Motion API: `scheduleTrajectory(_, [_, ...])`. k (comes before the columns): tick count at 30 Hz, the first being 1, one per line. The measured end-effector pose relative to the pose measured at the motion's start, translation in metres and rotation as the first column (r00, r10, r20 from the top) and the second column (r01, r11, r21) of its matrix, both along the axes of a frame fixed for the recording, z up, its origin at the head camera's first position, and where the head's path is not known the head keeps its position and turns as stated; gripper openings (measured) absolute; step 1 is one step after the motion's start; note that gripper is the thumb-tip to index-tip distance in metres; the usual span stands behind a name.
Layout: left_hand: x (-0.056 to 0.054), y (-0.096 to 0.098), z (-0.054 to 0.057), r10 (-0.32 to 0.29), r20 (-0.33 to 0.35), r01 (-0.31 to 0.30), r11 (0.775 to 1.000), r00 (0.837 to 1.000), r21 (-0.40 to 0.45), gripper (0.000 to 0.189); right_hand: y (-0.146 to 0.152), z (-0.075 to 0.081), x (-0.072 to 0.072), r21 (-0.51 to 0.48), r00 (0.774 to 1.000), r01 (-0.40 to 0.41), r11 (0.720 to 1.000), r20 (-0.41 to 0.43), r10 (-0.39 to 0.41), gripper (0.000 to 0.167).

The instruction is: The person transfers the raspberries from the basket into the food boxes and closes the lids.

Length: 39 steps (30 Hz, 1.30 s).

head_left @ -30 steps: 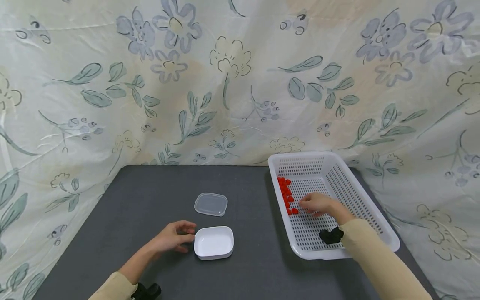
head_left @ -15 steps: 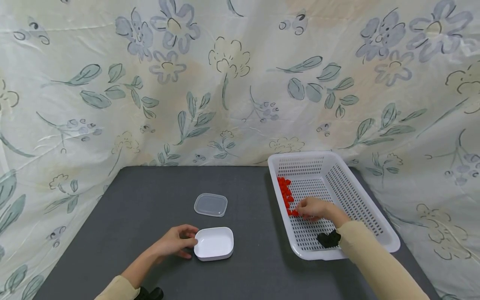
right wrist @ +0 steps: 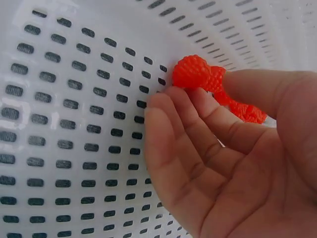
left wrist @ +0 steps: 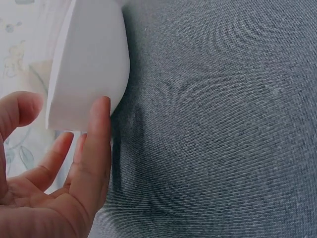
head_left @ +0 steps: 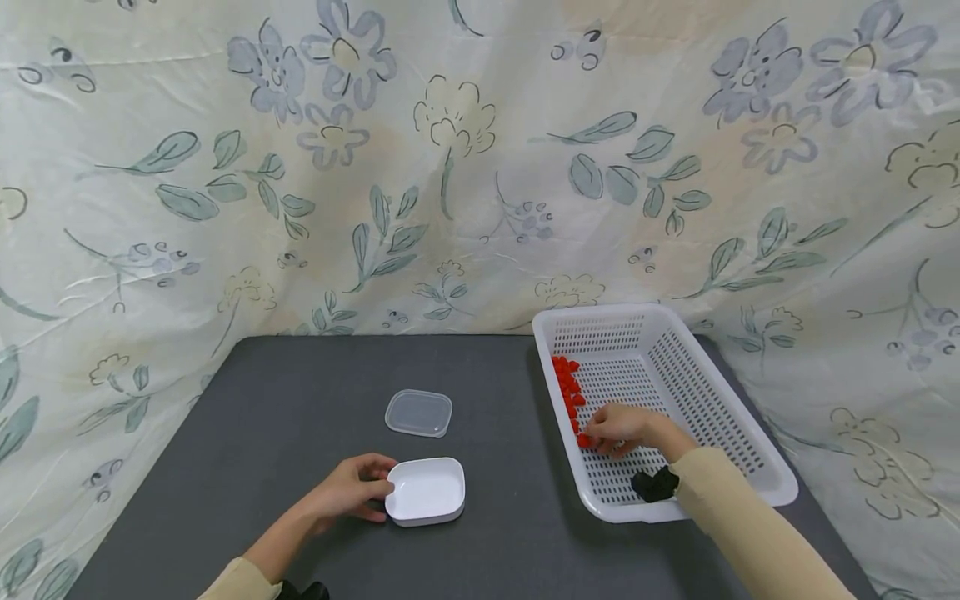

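Note:
A small white box (head_left: 425, 490) without a lid stands on the dark table. My left hand (head_left: 351, 490) is at its left side, fingers loosely bent; in the left wrist view a fingertip (left wrist: 100, 106) touches the box wall, and the thumb is apart from the rim. Inside the white perforated basket (head_left: 667, 498), my right hand (head_left: 626, 432) pinches a bumpy red raspberry (right wrist: 190, 72) between thumb and fingertips near the left wall. More red raspberries (head_left: 566, 383) lie in a line along that wall, some partly hidden behind the thumb in the right wrist view.
A clear plastic lid (head_left: 418, 412) lies flat behind the white box. The dark table (head_left: 300, 400) extends to the left and between box and basket. A flower-patterned cloth (head_left: 450, 167) hangs behind the table and down the sides.
My right hand has moved toward the near left of the basket, and a raspberry at its fingertips has shifted nearer. My left hand has come up to the box.

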<state>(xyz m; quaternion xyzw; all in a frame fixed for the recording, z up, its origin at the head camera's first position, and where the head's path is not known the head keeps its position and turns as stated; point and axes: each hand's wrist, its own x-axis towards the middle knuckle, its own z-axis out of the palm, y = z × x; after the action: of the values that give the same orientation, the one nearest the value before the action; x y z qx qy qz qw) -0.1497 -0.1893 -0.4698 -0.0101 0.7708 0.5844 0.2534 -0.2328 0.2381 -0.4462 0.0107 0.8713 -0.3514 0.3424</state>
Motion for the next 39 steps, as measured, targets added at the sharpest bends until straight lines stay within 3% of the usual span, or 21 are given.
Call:
scheduleTrajectory(11, [0.002,0.002,-0.002,0.045,0.014,-0.045,0.999,0.999,0.009,0.047,-0.002,-0.003,-0.002,-0.11,0.996,0.038,0.993,0.09,-0.028,0.024])
scheduleTrajectory(22, [0.001,0.002,-0.005,0.067,0.02,-0.068,0.997,0.998,0.028,0.047,-0.002,-0.001,-0.003,-0.265,0.976,0.126,0.956,0.207,-0.071,0.022])
scheduleTrajectory(29, [0.003,0.003,-0.003,0.083,0.028,-0.084,0.996,0.996,0.036,0.046,-0.001,0.001,-0.003,-0.333,0.973,0.119,0.935,0.227,-0.043,0.03])
scheduleTrajectory(39, [0.001,0.004,-0.005,0.089,0.038,-0.09,0.995,0.995,0.033,0.046,0.002,0.009,-0.006,-0.31,0.982,0.111,0.944,0.182,-0.055,0.027])
